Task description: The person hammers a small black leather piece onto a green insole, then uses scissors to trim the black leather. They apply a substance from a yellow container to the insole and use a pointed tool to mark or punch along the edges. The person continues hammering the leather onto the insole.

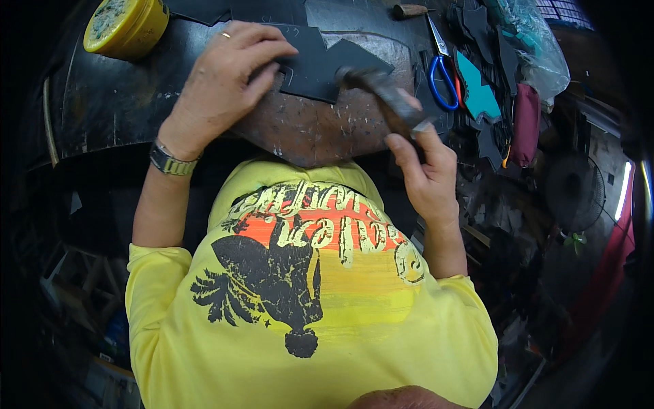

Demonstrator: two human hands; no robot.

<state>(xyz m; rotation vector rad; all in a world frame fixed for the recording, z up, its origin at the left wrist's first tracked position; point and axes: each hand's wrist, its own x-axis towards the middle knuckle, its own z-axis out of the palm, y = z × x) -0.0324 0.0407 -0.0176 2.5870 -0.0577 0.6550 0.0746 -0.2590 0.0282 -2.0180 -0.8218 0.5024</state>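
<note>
A flat, angular piece of black sheet material lies on a worn brown board in front of me. My left hand is at its left end, fingers curled and thumb and fingertips at the edge. In my right hand is a hammer, its handle wrapped by my fingers. The hammer's head is blurred and appears over the right part of the black piece; I cannot tell if they touch.
A yellow tub stands at the far left of the dark table. On the right lie blue-handled scissors, a wooden-handled tool, a teal cut piece, several black offcuts, a maroon roll and a clear plastic bag.
</note>
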